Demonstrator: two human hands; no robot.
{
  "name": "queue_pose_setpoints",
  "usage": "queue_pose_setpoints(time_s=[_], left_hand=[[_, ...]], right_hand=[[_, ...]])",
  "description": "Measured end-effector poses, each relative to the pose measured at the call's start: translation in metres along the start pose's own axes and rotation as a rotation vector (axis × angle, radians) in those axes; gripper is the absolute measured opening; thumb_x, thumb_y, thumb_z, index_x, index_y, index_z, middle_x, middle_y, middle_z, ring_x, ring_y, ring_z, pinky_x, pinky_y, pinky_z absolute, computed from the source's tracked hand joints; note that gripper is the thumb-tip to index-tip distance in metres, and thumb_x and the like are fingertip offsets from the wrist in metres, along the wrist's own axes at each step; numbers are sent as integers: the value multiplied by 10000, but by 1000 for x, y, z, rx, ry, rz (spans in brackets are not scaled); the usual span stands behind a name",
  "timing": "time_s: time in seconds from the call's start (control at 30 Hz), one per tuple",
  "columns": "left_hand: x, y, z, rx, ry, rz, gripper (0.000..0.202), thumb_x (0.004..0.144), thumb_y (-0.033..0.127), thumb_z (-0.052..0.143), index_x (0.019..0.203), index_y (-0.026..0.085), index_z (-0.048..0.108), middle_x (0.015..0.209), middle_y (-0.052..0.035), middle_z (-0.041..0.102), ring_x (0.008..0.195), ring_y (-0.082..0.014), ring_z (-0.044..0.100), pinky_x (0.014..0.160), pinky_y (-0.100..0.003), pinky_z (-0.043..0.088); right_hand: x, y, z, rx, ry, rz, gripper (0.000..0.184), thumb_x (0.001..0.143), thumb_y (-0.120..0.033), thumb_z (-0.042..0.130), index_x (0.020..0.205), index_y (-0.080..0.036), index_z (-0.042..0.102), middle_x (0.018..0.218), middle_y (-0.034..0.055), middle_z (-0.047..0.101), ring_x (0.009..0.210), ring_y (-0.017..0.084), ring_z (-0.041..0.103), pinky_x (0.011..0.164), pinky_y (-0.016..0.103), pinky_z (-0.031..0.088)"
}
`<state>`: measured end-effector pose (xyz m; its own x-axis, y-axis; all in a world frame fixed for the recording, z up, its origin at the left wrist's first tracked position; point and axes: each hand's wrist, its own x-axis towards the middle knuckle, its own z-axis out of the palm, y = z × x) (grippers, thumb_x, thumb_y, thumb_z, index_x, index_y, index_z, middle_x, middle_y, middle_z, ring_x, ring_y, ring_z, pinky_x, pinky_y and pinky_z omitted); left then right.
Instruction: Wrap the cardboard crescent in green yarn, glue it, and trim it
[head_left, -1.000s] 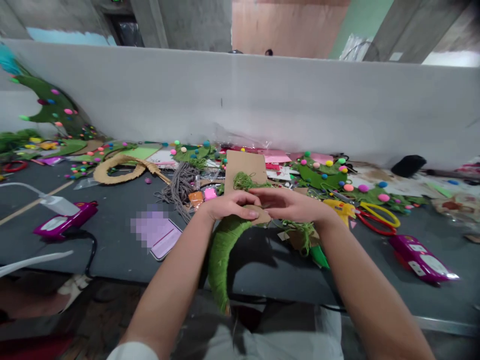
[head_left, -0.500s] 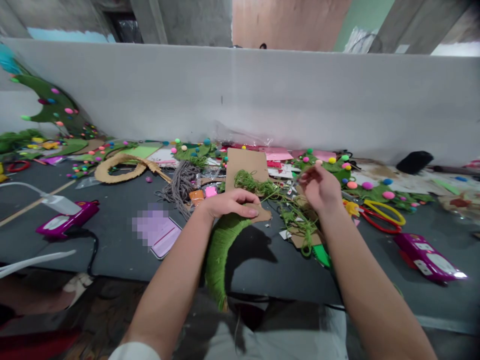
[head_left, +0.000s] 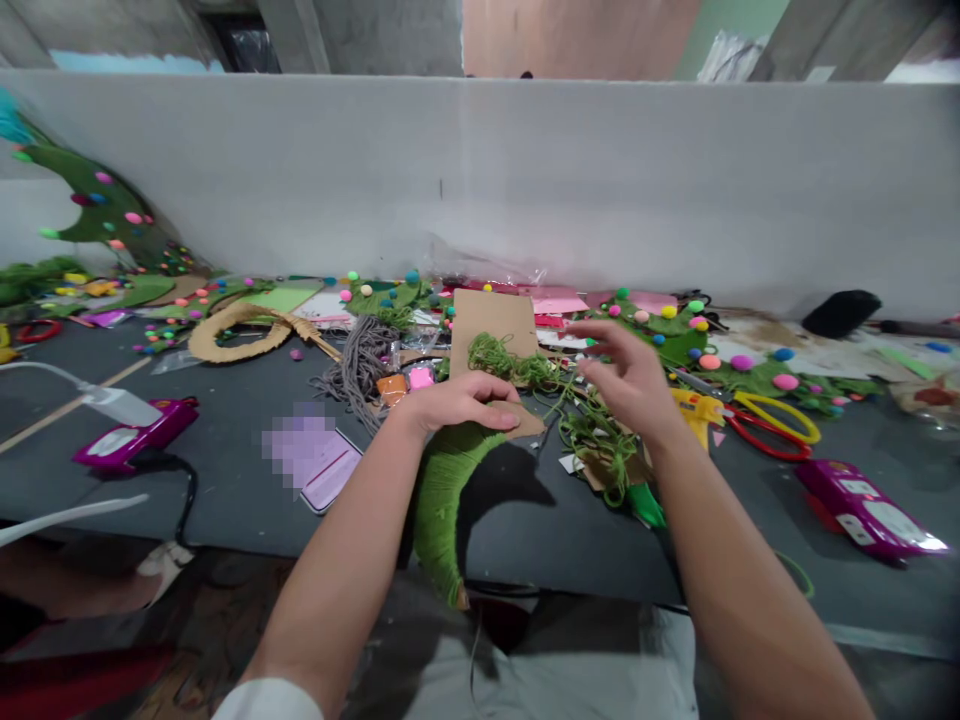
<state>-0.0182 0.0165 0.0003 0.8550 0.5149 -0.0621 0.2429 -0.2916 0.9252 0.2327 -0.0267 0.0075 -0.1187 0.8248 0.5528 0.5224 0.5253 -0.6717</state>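
Observation:
A cardboard crescent wrapped in green yarn point(head_left: 439, 500) hangs over the table's front edge. Its upper tip is bare brown cardboard, and my left hand point(head_left: 469, 402) is closed around it there, thumb on top. My right hand point(head_left: 634, 385) is raised over a tangle of green yarn point(head_left: 607, 440), its fingers apart. A thin green strand runs from near the cardboard tip toward the tangle; whether it touches my right fingers is hard to tell. Behind my left hand, more loose green yarn point(head_left: 491, 355) lies against a cardboard sheet point(head_left: 480, 310).
Right of my arm are a yellow glue gun point(head_left: 699, 412), scissors point(head_left: 772, 425) and a purple power strip point(head_left: 870, 510). To the left lie grey yarn point(head_left: 365, 365), a phone point(head_left: 330, 465), a straw-coloured ring point(head_left: 240, 340) and another purple power strip point(head_left: 135, 435). A white partition point(head_left: 337, 180) stands behind.
My right hand has dropped slightly and moved a little left, its fingers spreading from a closer pose. The left hand keeps its hold on the crescent.

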Motion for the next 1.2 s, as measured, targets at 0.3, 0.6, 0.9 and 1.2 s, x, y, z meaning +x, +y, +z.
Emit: queue_pose_setpoints(time_s=[0.3, 0.6, 0.9, 1.2], left_hand=[[-1, 2, -2, 26, 5, -8, 364, 782, 483, 697, 882, 134, 684, 817, -19, 606, 750, -134, 516, 663, -225, 377], [-1, 0, -4, 102, -48, 24, 384, 812, 507, 666, 943, 146, 681, 916, -36, 609, 823, -150, 525, 704, -234, 378], [-2, 0, -2, -52, 21, -28, 345, 790, 471, 690, 867, 138, 647, 818, -16, 601, 738, -123, 506, 667, -235, 366], [0, -1, -1, -63, 23, -32, 307, 793, 435, 698, 889, 145, 663, 845, -20, 627, 770, -126, 527, 703, -240, 382]], right_hand=[[-5, -12, 13, 340, -670, 328, 357, 849, -517, 651, 771, -169, 675, 655, -8, 547, 590, 104, 442, 544, 244, 339], [19, 28, -17, 1045, 544, 527, 260, 918, -333, 550, 712, -213, 446, 645, -29, 453, 545, 101, 460, 515, 229, 441], [17, 40, -44, 505, 632, 411, 297, 843, -388, 577, 661, -237, 397, 535, -70, 354, 399, 85, 220, 397, 250, 269], [6, 48, -15, -396, 53, 238, 128, 739, -229, 582, 856, -196, 625, 927, 73, 683, 893, 243, 632, 825, 371, 485]])
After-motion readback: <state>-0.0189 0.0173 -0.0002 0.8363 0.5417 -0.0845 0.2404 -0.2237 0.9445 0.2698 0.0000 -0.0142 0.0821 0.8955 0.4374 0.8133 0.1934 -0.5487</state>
